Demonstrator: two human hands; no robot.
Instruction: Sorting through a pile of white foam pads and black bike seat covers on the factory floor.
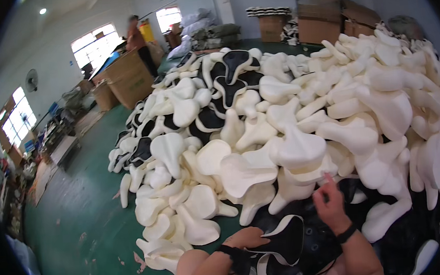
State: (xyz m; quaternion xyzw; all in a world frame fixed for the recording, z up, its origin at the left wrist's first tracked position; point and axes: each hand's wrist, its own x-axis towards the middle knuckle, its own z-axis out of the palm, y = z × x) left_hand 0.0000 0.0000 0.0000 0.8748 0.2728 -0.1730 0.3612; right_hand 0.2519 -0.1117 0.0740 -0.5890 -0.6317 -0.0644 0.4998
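Note:
My left hand [247, 237] is closed on the edge of a bicycle saddle [285, 241] whose black underside faces up, rimmed with white foam. A second black-and-white saddle [272, 273] lies just below it, close to my lap. My right hand [330, 204] is raised to the right, index finger stretched out and the other fingers partly curled, with nothing visible in it. Its fingertip reaches the lower edge of a white foam saddle pad [301, 149] or one right beneath it; whether they touch I cannot tell. Black sheeting [318, 236] lies under both hands.
A large heap of white saddle pads [383, 109] rises ahead and to the right, with several black-bottomed ones [235, 66] among them. Green floor [91, 215] stretches to the left. Farther back are a big cardboard box [125, 80], a standing person [137, 40] and stacked sacks [219, 34].

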